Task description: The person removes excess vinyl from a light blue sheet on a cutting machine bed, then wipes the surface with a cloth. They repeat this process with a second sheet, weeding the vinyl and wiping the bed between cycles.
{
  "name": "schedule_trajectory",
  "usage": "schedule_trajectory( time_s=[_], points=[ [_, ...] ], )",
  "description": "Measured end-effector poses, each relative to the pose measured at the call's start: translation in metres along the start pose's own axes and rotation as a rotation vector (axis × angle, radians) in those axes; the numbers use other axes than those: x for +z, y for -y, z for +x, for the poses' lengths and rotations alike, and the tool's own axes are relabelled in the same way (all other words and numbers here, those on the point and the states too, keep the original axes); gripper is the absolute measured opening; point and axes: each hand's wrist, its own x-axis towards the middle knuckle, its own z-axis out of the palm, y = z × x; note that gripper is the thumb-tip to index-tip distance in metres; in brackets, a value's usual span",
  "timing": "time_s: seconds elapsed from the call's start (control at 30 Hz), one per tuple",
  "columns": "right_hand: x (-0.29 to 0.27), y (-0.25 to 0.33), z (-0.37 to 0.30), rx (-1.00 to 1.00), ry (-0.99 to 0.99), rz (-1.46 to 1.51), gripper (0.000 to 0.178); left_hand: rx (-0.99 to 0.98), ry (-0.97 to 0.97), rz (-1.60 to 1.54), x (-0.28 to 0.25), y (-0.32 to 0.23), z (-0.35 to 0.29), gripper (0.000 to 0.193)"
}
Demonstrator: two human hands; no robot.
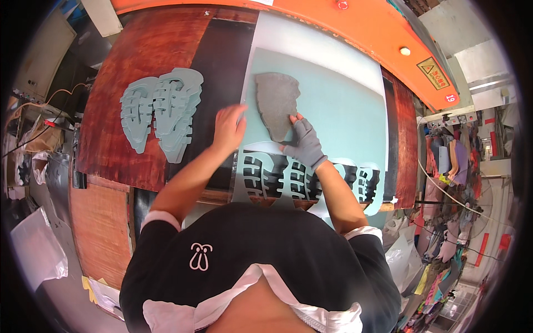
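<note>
A dark grey, shoe-upper-shaped cutting die (pixel 276 100) lies on a pale green sheet (pixel 338 111), its narrow end toward me. My right hand (pixel 306 143), in a grey fingerless glove, grips that narrow end, with fingertips on its right edge and the thumb at the tip. Bare and smeared by motion, my left hand (pixel 229 129) hovers by the sheet's left edge; its thumb and fingers look apart, and nothing shows in them. Slotted openings (pixel 294 178) run along the sheet's near side. To the left, cut pale green pieces (pixel 176 114) lie in two stacks.
An orange machine beam (pixel 311 25) with a red button and a warning label spans the far side. Reddish-brown boards (pixel 150 41) flank a black strip (pixel 225 53) on the work table. Many coloured pieces (pixel 444 161) hang at right; a clear plastic bag (pixel 39 250) is at lower left.
</note>
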Motion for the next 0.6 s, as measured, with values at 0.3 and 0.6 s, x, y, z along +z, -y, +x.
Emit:
schedule_trajectory(
  time_s=[0.3, 0.6],
  points=[
    [0.020, 0.005, 0.006, -0.083, -0.277, -0.075, 0.086, -0.397, 0.225, -0.426, 0.045, 0.027, 0.118, 0.044],
    [0.019, 0.009, 0.009, -0.006, -0.216, -0.023, 0.082, -0.625, 0.193, -0.699, 0.034, 0.026, 0.133, 0.037]
  ],
)
